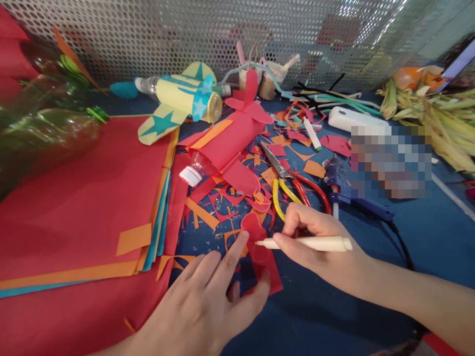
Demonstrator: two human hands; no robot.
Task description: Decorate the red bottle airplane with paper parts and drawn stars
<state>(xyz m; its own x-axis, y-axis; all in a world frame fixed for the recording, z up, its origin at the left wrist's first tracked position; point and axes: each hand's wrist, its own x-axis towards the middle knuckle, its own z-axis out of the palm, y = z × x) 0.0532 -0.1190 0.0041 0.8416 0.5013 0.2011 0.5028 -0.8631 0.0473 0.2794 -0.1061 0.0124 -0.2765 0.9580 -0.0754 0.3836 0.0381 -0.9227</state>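
My right hand (322, 230) grips a cream-coloured marker (326, 244), its tip touching a strip of red paper (265, 259). A rounded outline and a small drawn loop show faintly on that strip. Spread over the strip's left side, my left hand (211, 289) touches it with the forefinger and thumb. Just beyond lies a plane made from a plastic bottle wrapped in red paper (230, 141), its white cap facing me. Scissors (284, 170) with red handles and pliers-like yellow handles (284, 195) lie beyond my right hand.
Stacked coloured paper (81, 198) covers the left side, with green plastic bottles (48, 128) on it. A yellow bottle plane (181, 96) stands behind. Paper scraps (208, 212) litter the blue table. A blue glue gun (341, 185) with a cable lies right; a perforated metal screen (148, 39) borders the back.
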